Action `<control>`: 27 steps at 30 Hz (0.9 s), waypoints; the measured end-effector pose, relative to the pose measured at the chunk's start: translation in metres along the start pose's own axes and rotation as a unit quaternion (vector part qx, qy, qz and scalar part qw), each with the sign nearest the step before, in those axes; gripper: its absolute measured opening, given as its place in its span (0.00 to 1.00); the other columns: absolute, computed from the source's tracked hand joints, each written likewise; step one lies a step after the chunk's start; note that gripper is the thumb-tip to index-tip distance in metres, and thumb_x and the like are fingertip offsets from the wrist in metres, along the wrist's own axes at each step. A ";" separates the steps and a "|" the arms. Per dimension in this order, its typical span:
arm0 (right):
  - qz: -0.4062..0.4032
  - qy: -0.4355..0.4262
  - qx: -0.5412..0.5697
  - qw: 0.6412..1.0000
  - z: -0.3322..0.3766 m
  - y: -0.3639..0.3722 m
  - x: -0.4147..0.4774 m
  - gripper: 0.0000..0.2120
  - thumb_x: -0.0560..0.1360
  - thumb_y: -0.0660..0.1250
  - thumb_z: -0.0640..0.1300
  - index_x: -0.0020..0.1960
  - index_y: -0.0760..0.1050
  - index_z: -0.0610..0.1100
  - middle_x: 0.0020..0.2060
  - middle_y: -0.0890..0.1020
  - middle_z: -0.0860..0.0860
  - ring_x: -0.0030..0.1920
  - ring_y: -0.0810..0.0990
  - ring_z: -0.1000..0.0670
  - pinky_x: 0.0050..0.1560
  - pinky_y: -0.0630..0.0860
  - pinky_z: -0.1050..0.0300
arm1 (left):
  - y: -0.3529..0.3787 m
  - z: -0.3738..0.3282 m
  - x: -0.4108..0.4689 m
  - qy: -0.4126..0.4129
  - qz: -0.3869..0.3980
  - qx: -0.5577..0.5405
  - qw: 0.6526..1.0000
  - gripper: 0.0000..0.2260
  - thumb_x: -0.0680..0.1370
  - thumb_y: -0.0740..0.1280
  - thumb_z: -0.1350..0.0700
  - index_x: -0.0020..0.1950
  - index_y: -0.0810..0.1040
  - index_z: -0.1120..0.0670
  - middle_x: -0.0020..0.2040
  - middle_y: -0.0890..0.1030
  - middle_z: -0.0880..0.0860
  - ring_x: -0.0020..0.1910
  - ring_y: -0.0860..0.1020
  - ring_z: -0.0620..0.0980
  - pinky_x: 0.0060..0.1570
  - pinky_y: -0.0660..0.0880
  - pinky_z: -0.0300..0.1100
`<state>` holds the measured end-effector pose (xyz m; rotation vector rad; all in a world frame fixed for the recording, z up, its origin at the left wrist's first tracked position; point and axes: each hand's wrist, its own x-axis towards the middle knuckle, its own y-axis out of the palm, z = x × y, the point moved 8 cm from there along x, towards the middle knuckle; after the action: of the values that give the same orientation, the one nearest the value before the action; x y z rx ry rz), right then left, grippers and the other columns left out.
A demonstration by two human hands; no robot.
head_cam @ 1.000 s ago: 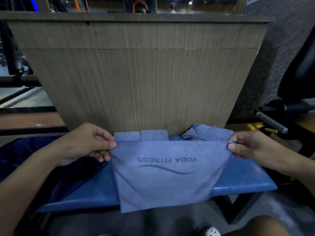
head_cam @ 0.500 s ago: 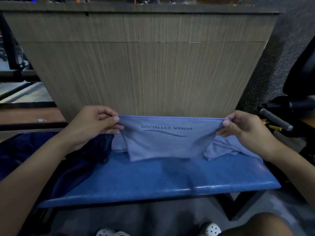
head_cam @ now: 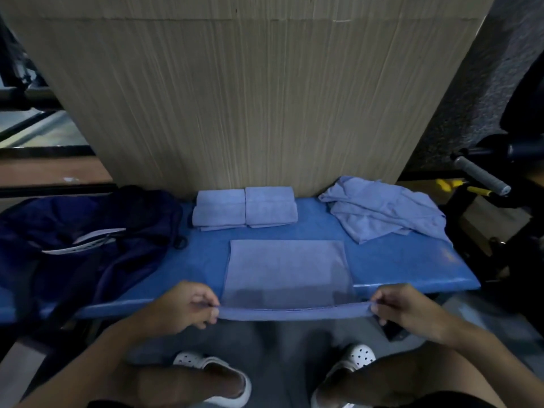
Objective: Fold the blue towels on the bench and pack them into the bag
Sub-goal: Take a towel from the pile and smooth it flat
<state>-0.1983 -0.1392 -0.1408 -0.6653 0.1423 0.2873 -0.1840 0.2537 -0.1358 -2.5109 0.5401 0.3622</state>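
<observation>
"What are your hands on?"

"My left hand [head_cam: 188, 307] pinches one near corner of a blue towel [head_cam: 285, 272] between thumb and curled fingers. My right hand [head_cam: 407, 310] pinches the other near corner the same way. The hem runs taut and straight from one hand to the other."

"Where is the rest of that towel?"

"It lies flat on the blue counter [head_cam: 397, 266], a smooth rectangle reaching away from my hands. The hem I hold sits at the counter's front lip. I cannot tell if it is lifted clear of it."

"Any other towels?"

"Past the flat towel, straight ahead of my hands, two folded stacks [head_cam: 244, 209] sit side by side, touching. They are right against the wooden panel [head_cam: 235, 98]. Ahead of my right hand and further out to that side, a heap of unfolded towels [head_cam: 382, 210] lies crumpled at the counter's far corner."

"And the bag?"

"The dark navy bag [head_cam: 88, 231] is slumped on the counter ahead of my left hand and out to that side. White strips show on it, and its near edge comes just beside the folded stacks."

"What's under your hands?"

"My knees, and my white clogs [head_cam: 212, 375] on the floor."
</observation>
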 end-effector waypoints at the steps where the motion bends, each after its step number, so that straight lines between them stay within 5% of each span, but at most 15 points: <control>1: 0.000 0.003 0.005 1.000 -0.002 0.000 0.000 0.10 0.76 0.68 0.38 0.37 0.78 0.45 0.30 0.81 0.48 0.33 0.77 0.53 0.39 0.71 0.54 | 0.000 0.003 0.001 -0.003 -0.002 0.017 1.000 0.02 0.76 0.72 0.62 0.46 0.81 0.60 0.40 0.85 0.59 0.41 0.83 0.52 0.42 0.81 0.44; 7: -0.049 -0.007 0.026 0.998 0.009 -0.012 0.016 0.10 0.77 0.68 0.38 0.37 0.79 0.44 0.30 0.80 0.53 0.33 0.75 0.60 0.39 0.71 0.65 | -0.019 -0.013 0.020 0.043 -0.030 0.052 0.997 0.06 0.76 0.72 0.62 0.40 0.83 0.52 0.37 0.85 0.54 0.37 0.82 0.45 0.42 0.75 0.34; 11: -0.141 -0.005 0.077 0.987 0.007 -0.023 0.042 0.09 0.76 0.67 0.34 0.37 0.76 0.38 0.26 0.78 0.54 0.30 0.73 0.62 0.35 0.68 0.71 | -0.036 -0.023 0.048 0.056 -0.122 0.032 0.990 0.05 0.75 0.72 0.64 0.41 0.83 0.55 0.38 0.85 0.56 0.34 0.80 0.39 0.37 0.73 0.29; 14: -0.197 0.010 0.104 0.975 -0.002 -0.028 0.066 0.10 0.76 0.68 0.34 0.36 0.76 0.39 0.27 0.76 0.53 0.29 0.71 0.61 0.33 0.68 0.71 | -0.044 -0.028 0.075 0.054 -0.166 0.022 0.984 0.04 0.76 0.72 0.62 0.41 0.83 0.55 0.37 0.85 0.50 0.35 0.80 0.38 0.38 0.74 0.28; 19: -0.253 0.033 0.073 0.964 -0.021 -0.031 0.110 0.10 0.75 0.69 0.36 0.36 0.77 0.42 0.30 0.77 0.49 0.30 0.72 0.58 0.34 0.68 0.68 | -0.049 -0.014 0.127 0.015 -0.207 -0.013 0.978 0.06 0.77 0.71 0.60 0.40 0.82 0.55 0.34 0.84 0.50 0.34 0.79 0.41 0.43 0.77 0.43; 24: -0.277 0.047 0.011 0.960 -0.038 -0.027 0.140 0.08 0.76 0.69 0.43 0.38 0.75 0.45 0.32 0.79 0.50 0.36 0.77 0.51 0.35 0.71 0.62 | -0.048 0.002 0.166 0.006 -0.219 0.043 0.975 0.08 0.77 0.70 0.58 0.37 0.80 0.53 0.32 0.82 0.48 0.32 0.80 0.45 0.38 0.77 0.43; 27: -0.279 0.052 -0.039 0.958 -0.040 -0.025 0.151 0.09 0.76 0.67 0.45 0.38 0.75 0.46 0.33 0.79 0.51 0.38 0.77 0.52 0.36 0.68 0.61 | -0.046 0.006 0.181 0.010 -0.222 0.105 0.969 0.09 0.77 0.69 0.58 0.36 0.79 0.51 0.33 0.81 0.47 0.35 0.78 0.39 0.36 0.71 0.30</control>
<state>-0.0482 -0.1503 -0.1906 -0.7709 0.0392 -0.2879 -0.0046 0.2385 -0.1850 -2.3432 0.0109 0.1007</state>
